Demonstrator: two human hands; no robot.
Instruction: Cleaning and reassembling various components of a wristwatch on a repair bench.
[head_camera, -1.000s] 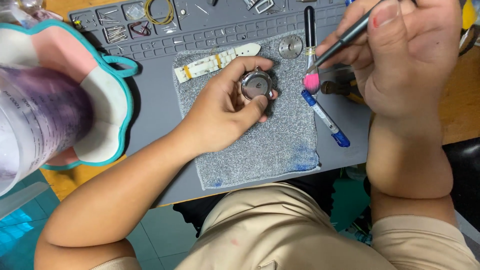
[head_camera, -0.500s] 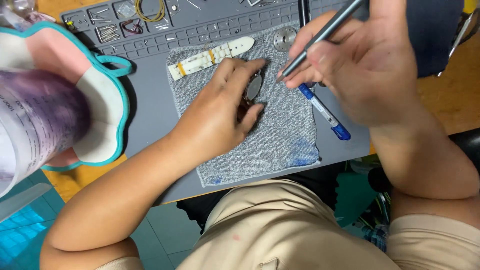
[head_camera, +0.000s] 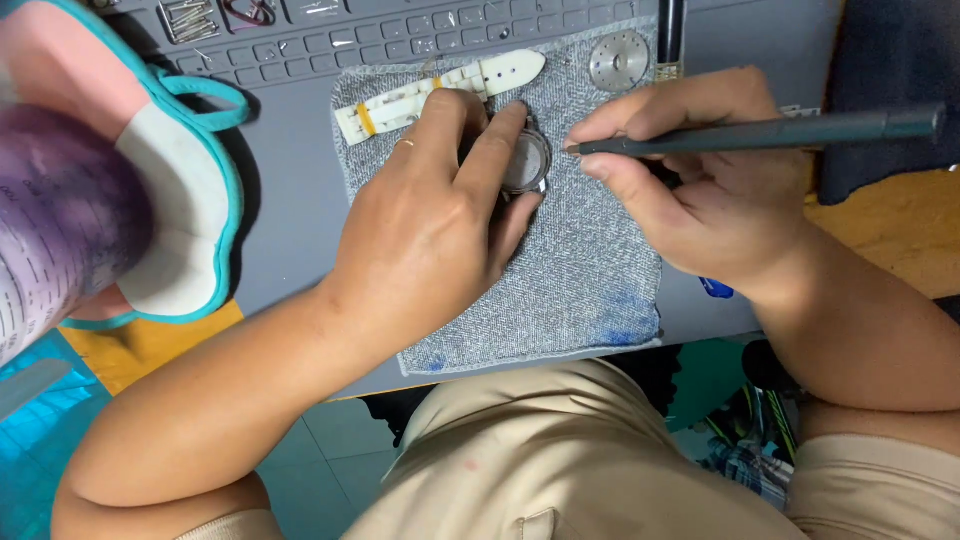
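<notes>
Two hands work near the counter's far edge: the left hand (head_camera: 430, 225) pinches the round watch case (head_camera: 525, 160) against the grey cloth (head_camera: 590, 290). The right hand (head_camera: 700, 200) pinches a dark stylus (head_camera: 760, 130), long axis crosswise, tip just right of the case.

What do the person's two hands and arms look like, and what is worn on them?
Both arms are bare, with no sleeves, gloves or wristwatch showing. The left hand wears a thin gold-coloured ring on one finger. The right hand shows no ring or other jewellery.
</notes>
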